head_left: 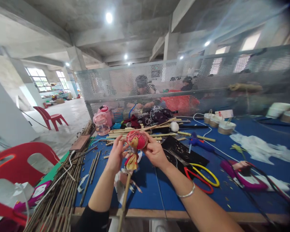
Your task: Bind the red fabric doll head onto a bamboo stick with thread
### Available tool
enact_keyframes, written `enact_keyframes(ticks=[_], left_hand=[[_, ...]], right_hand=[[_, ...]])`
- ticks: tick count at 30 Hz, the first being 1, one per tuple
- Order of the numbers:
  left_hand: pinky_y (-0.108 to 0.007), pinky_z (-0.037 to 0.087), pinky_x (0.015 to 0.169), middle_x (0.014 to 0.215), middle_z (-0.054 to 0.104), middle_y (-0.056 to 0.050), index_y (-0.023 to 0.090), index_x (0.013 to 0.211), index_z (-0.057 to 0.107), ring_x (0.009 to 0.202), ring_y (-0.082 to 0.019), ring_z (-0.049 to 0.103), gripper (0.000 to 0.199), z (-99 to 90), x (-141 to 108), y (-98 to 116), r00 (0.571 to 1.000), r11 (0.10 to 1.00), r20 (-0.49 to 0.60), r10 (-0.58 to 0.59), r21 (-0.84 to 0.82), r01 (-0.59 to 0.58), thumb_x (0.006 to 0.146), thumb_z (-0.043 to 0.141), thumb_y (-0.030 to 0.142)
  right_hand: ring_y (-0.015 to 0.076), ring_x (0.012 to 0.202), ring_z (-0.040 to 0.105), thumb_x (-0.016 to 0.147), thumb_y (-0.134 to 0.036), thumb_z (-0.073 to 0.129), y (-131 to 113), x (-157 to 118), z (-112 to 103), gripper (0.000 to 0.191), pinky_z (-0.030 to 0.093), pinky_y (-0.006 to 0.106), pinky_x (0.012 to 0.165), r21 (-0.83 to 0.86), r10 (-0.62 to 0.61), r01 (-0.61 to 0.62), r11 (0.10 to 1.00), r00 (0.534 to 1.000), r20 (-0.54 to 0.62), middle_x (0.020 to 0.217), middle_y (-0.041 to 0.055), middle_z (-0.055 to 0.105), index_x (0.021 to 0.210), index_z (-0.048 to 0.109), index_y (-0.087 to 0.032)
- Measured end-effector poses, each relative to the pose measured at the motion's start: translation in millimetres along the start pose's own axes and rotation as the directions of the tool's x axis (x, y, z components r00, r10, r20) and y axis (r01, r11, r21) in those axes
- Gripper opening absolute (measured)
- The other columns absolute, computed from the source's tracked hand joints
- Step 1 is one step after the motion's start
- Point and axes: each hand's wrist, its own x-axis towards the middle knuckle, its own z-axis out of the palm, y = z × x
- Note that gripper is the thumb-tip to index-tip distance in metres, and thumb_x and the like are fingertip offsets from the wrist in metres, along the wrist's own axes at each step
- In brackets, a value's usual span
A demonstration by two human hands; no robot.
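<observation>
A small stick doll (131,162) is held up between my hands above the blue table. It has a red patterned head covering (139,140), a tan face and a yellow-and-red cloth body. A wooden stick (125,199) runs down from it past the table's front edge. From the left, my left hand (116,154) grips the doll at its head with bent fingers; the exact contact is partly hidden. My right hand (156,150) pinches the red covering from the right. Below the doll lie pale paper or cloth scraps (120,185).
Scissors (204,175) with red and yellow handles lie right of my right hand, on black cloth (176,148). A blue glue gun (200,142) is behind them. Wooden sticks (116,132) and a pink bottle (101,122) stand farther back. Thin rods (60,193) are piled left; a mesh screen (106,87) crosses behind.
</observation>
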Motion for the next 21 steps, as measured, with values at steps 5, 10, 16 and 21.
enact_keyframes(ticks=[5, 10, 16, 21], left_hand=[[-0.027, 0.051, 0.069, 0.097, 0.066, -0.006, 0.018, 0.106, 0.055, 0.083, -0.019, 0.063, 0.058, 21.8, 23, 0, 0.976, 0.968, -0.009, 0.218, 0.125, -0.215, 0.058, 0.077, 0.043], [-0.029, 0.050, 0.055, 0.086, 0.068, -0.008, 0.016, 0.101, 0.058, 0.069, -0.021, 0.064, 0.056, 36.4, 35, -12, 0.999, 0.998, -0.028, 0.037, -0.043, -0.038, 0.062, 0.066, 0.056], [-0.026, 0.043, 0.044, 0.067, 0.064, -0.003, 0.017, 0.106, 0.051, 0.048, -0.015, 0.057, 0.065, 41.6, 12, -14, 0.987, 0.974, 0.029, -0.160, 0.171, 0.152, 0.068, 0.053, 0.070], [-0.018, 0.031, 0.039, 0.047, 0.045, 0.009, 0.021, 0.081, 0.046, 0.038, -0.007, 0.039, 0.035, 30.2, -19, -29, 0.991, 0.873, -0.119, 0.059, 0.488, 0.007, 0.075, 0.060, 0.052]], right_hand=[[0.0214, 0.127, 0.044, 0.077, -0.009, 0.050, 5, -4, -1, 0.030, 0.037, 0.034, 0.101, -0.050, -0.003, 0.004, 0.999, 1.000, 0.009, 0.140, 0.0113, 0.044, 0.049, 0.048, -0.018], [0.0221, 0.121, 0.049, 0.076, -0.007, 0.050, 5, -5, -17, 0.029, 0.038, 0.037, 0.098, -0.147, -0.040, 0.048, 0.988, 0.997, 0.059, 0.141, 0.0099, 0.044, 0.049, 0.046, -0.019], [0.0229, 0.116, 0.051, 0.078, -0.010, 0.050, 14, -8, -26, 0.032, 0.038, 0.040, 0.095, -0.251, -0.057, 0.057, 0.966, 0.998, 0.007, 0.138, 0.0075, 0.048, 0.048, 0.044, -0.019], [0.0229, 0.109, 0.053, 0.081, -0.018, 0.052, 13, -9, -20, 0.033, 0.038, 0.039, 0.092, -0.229, -0.082, 0.075, 0.971, 0.996, -0.023, 0.132, 0.0105, 0.051, 0.049, 0.045, -0.018]])
